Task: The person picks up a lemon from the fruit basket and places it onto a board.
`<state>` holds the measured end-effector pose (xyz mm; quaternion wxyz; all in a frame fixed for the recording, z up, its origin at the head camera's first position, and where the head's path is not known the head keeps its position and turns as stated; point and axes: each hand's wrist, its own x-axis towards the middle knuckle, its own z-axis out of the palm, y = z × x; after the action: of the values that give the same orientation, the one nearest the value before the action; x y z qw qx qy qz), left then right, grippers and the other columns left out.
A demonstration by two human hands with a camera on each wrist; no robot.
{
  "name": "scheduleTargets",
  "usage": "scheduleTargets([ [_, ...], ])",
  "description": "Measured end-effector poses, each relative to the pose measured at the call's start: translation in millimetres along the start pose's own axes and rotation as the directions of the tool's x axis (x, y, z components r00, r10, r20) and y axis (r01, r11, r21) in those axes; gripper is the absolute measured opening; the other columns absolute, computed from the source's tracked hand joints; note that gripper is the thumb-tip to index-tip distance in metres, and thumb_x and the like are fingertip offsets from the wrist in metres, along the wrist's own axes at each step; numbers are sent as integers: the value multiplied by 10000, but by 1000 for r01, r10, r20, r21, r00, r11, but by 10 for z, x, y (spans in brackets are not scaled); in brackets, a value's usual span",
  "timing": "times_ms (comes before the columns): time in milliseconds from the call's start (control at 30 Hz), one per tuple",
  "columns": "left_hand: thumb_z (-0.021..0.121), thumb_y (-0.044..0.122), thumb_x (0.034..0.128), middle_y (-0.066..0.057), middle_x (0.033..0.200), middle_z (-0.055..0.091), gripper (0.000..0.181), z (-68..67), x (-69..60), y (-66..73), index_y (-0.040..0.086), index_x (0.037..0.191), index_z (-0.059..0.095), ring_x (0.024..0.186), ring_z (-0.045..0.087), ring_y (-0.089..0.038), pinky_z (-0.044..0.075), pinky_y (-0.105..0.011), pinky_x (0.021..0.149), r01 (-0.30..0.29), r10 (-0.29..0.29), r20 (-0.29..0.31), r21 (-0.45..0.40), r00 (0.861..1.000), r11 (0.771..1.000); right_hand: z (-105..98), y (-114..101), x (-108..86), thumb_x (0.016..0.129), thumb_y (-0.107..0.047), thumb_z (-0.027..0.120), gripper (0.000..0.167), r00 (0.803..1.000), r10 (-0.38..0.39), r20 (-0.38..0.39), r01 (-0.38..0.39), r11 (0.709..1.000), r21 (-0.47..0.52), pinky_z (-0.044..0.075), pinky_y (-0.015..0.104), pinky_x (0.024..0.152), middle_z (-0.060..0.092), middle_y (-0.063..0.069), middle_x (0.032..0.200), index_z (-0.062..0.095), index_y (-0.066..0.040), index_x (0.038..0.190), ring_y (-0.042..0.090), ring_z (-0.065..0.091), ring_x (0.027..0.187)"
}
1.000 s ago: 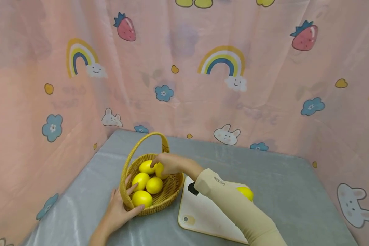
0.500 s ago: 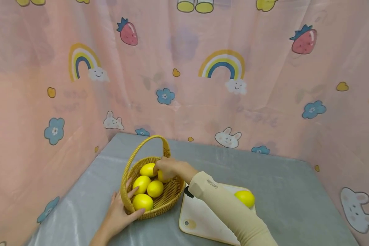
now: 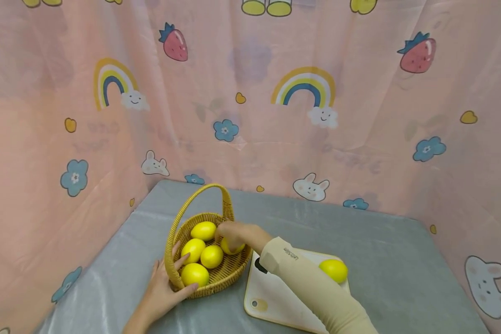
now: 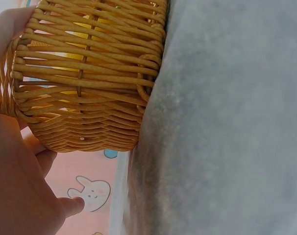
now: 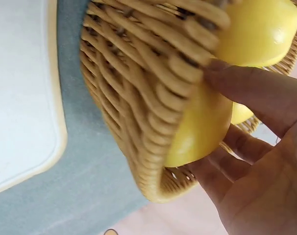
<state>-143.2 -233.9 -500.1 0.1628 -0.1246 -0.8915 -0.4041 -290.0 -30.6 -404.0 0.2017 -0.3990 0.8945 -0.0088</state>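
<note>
A wicker basket [image 3: 217,285] with a tall arched handle [image 3: 179,222] stands on the table at left of centre in the head view. Several yellow lemons [image 3: 195,275] lie in it. My left hand [image 3: 160,290] grips the basket's left side at the foot of the handle, some fingertips reaching over the rim. Inside the basket's right side, my right hand [image 3: 235,234] holds a lemon [image 5: 200,125] between thumb and fingers, close against the wicker wall in the right wrist view. The back of the hand partly hides this lemon in the head view.
A white cutting board [image 3: 275,301] with a tan edge lies right of the basket, under my right forearm. Another lemon [image 3: 333,270] rests at its far right. Grey cloth [image 3: 401,278] covers the table. Pink printed curtains [image 3: 250,153] enclose the back and sides.
My right hand, with its lemon, has shifted slightly right and down within the basket, away from the upper lemon. The left hand keeps its place on the basket. The head view has tilted slightly.
</note>
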Motion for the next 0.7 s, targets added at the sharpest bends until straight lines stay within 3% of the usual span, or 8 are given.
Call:
scheduleTargets([
  [133, 835, 352, 790, -228, 1584, 295, 700, 6, -1, 6, 18, 1360, 605, 1409, 267, -498, 87, -854, 963, -2, 2, -4, 0, 1000, 1000, 47, 30, -9, 855, 72, 682, 468, 1000, -6, -10, 6, 1000, -6, 361, 312, 1123, 641, 13, 1289, 676, -112, 1285, 206, 508, 1304],
  [533, 828, 354, 801, -215, 1589, 291, 698, 4, 0, 14, 22, 1370, 598, 1410, 259, -504, 83, -845, 973, 7, -7, 8, -7, 1000, 1000, 71, 102, -31, 829, 40, 732, 444, 998, -51, -30, 53, 997, 60, 499, 252, 922, 667, 32, 1231, 687, -80, 1254, 181, 587, 1174],
  [700, 833, 343, 798, -225, 1587, 288, 694, -2, -1, 19, 20, 1366, 600, 1405, 251, -522, 75, -847, 972, 7, -7, 4, -18, 1000, 1000, 3, 170, -91, 816, 29, 747, 449, 991, -115, -75, 123, 985, 124, 510, 256, 886, 661, 67, 1229, 674, -33, 1254, 211, 589, 1161],
])
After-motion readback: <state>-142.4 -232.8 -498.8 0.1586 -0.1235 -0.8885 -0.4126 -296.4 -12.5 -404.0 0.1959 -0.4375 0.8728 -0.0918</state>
